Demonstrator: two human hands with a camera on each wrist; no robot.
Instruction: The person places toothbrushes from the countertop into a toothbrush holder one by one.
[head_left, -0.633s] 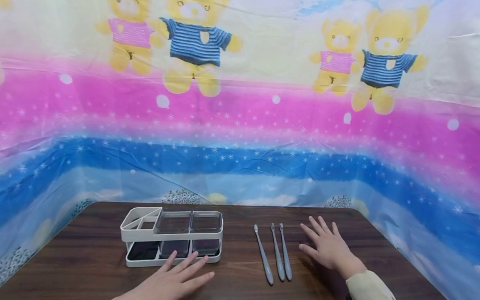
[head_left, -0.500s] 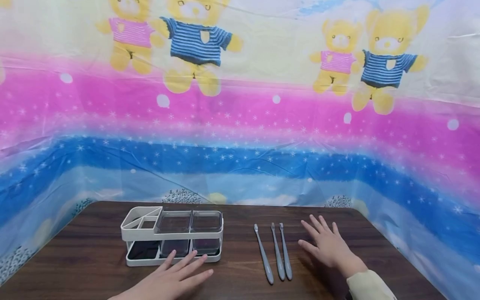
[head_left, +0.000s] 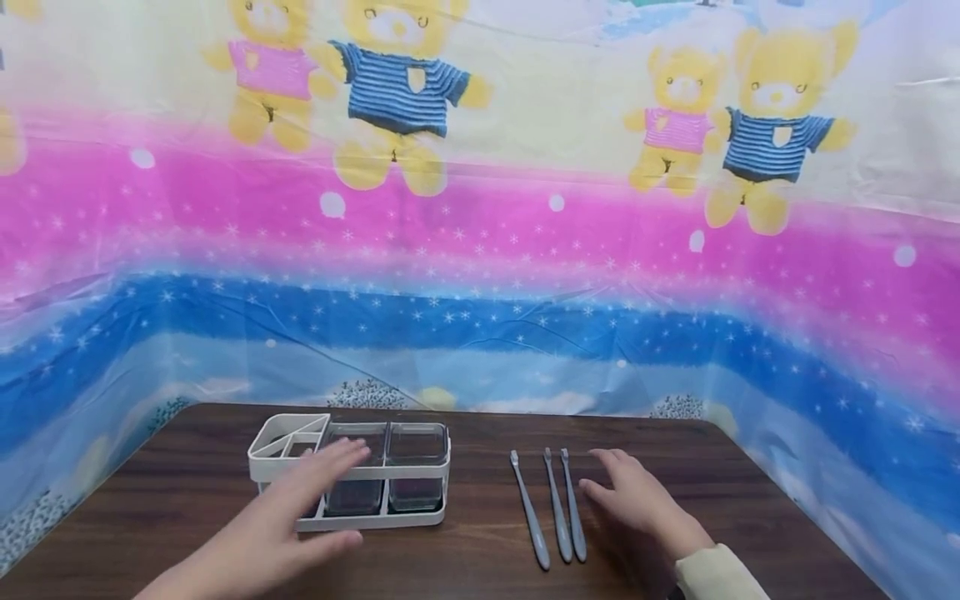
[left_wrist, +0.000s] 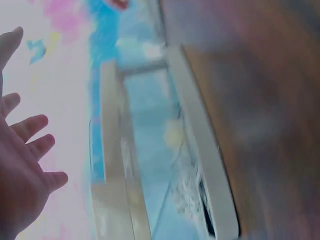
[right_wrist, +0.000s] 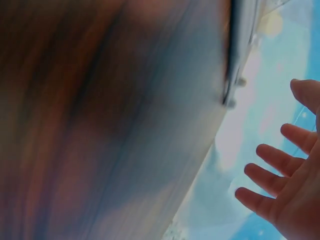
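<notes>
fingers point(head_left: 347, 454) of left hand point(head_left: 277, 521) over white organizer point(head_left: 420, 518).

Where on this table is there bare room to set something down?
Bare table lies between the white organizer and the three toothbrushes, and left of the organizer. Crowded: right hand beside the toothbrushes, left hand over the organizer.

Rack point(head_left: 390, 487): left front hidden by the left hand point(head_left: 285, 525), contact with it not discernible. Both wrist views are smeared by blur. Right sleeve point(head_left: 716, 575) cut off at the bottom edge.
</notes>
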